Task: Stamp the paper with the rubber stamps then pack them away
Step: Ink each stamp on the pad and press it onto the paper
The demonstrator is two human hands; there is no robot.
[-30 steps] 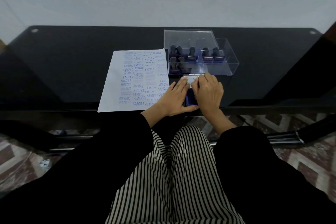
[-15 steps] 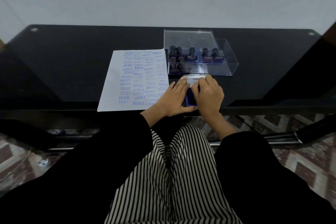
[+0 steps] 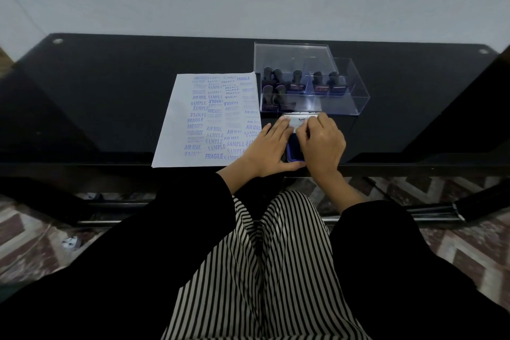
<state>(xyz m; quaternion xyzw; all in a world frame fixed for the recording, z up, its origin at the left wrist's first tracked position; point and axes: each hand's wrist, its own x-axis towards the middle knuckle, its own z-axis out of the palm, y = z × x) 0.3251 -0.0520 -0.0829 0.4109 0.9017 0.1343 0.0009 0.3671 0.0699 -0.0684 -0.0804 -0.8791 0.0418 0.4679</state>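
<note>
Evidently the stamping is done: the paper (image 3: 198,119) lies full of blue prints on the bench (image 3: 110,91); the rubber stamps (image 3: 278,83) stand in the clear box (image 3: 356,96); the left hand (image 3: 269,149) presses flat on the ink pad (image 3: 294,152), the right hand (image 3: 323,146) curls round its lid; packing that pad likely remains.

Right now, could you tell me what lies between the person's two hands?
The blue ink pad lies between the left hand and right hand, its pale lid touched by both; the head view shows it.
</note>
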